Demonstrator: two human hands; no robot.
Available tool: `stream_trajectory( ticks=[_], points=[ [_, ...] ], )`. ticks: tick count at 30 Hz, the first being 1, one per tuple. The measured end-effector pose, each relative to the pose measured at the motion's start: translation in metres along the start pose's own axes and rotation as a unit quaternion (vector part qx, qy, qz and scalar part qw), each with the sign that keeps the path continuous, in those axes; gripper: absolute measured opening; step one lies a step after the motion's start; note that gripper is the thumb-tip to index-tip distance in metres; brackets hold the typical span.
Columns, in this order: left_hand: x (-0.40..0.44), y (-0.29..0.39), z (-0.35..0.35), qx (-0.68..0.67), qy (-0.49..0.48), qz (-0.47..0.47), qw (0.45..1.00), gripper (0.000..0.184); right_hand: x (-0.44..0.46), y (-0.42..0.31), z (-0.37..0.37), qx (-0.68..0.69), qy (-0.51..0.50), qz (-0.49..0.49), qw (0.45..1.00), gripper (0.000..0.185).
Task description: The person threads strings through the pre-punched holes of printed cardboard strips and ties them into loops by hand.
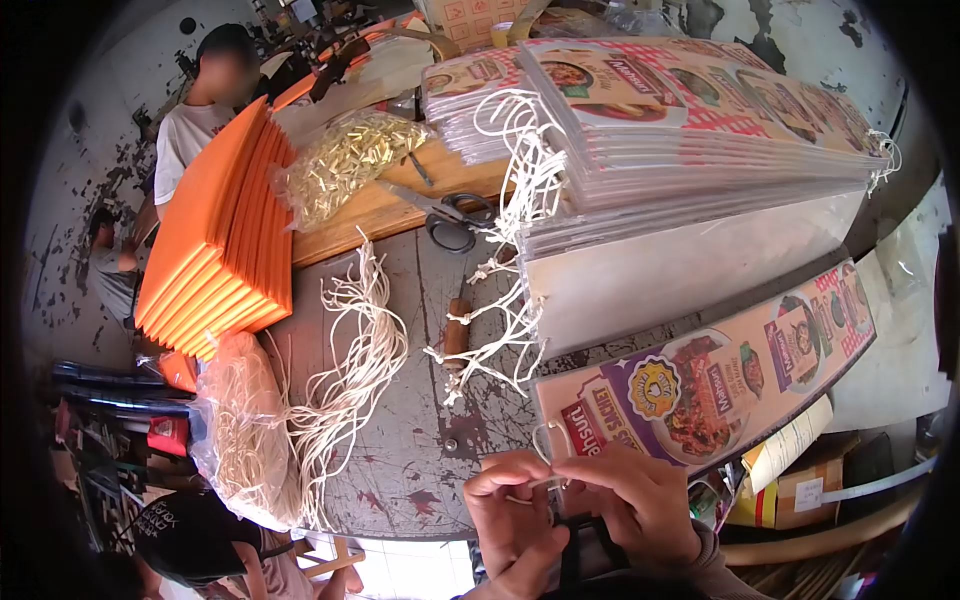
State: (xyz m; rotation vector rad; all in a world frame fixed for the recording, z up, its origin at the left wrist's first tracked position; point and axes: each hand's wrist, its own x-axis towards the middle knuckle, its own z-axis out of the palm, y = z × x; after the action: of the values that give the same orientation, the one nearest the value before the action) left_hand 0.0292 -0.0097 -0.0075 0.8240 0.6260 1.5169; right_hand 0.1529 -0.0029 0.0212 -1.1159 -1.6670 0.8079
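Observation:
At the near edge of the table my left hand (pixel 510 515) pinches a white string (pixel 545 440) between thumb and fingers. Close against it, my right hand (pixel 635 495) is closed on the same string. The string loops at the lower left corner of a long printed plastic-covered sign (pixel 660 400) with food pictures. That sign lies slanted on the table, its near corner partly hidden by my fingers. Behind it rises a stack of similar signs (pixel 700 100), with knotted white strings (pixel 525 170) hanging from their ends.
Loose white strings (pixel 350 370) and a plastic bag of string (pixel 245 440) lie left. Farther back are scissors (pixel 450 222), a wooden-handled tool (pixel 456 335), a bag of brass-coloured pieces (pixel 350 160) and an orange stack (pixel 215 230). Other people are at the left.

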Motion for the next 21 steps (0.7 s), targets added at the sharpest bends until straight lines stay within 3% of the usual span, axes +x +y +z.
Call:
stream_trajectory(
  ticks=[6,10,13,16,19,21],
  points=[
    [0.004,0.000,-0.003,-0.158,-0.033,0.039,0.986,0.074,0.005,0.001,0.005,-0.042,0.011,-0.050,0.998,0.024],
    [0.005,-0.003,-0.003,-0.203,-0.077,0.054,0.975,0.072,0.005,0.003,0.004,-0.041,0.009,-0.048,0.998,0.022],
    [0.005,-0.008,-0.004,-0.197,-0.073,0.047,0.976,0.071,0.006,0.006,0.001,-0.037,0.046,-0.098,0.993,0.023],
    [0.007,-0.011,-0.004,-0.182,-0.086,0.053,0.978,0.070,0.000,0.002,0.002,0.004,0.087,-0.079,0.993,0.026],
    [0.003,-0.012,-0.002,-0.172,-0.090,0.037,0.980,0.069,0.000,-0.006,0.003,-0.043,0.087,-0.073,0.993,0.027],
    [0.004,-0.012,-0.004,-0.162,-0.104,0.025,0.981,0.068,0.001,-0.013,0.001,0.002,0.084,0.024,0.996,0.025]
  ],
)
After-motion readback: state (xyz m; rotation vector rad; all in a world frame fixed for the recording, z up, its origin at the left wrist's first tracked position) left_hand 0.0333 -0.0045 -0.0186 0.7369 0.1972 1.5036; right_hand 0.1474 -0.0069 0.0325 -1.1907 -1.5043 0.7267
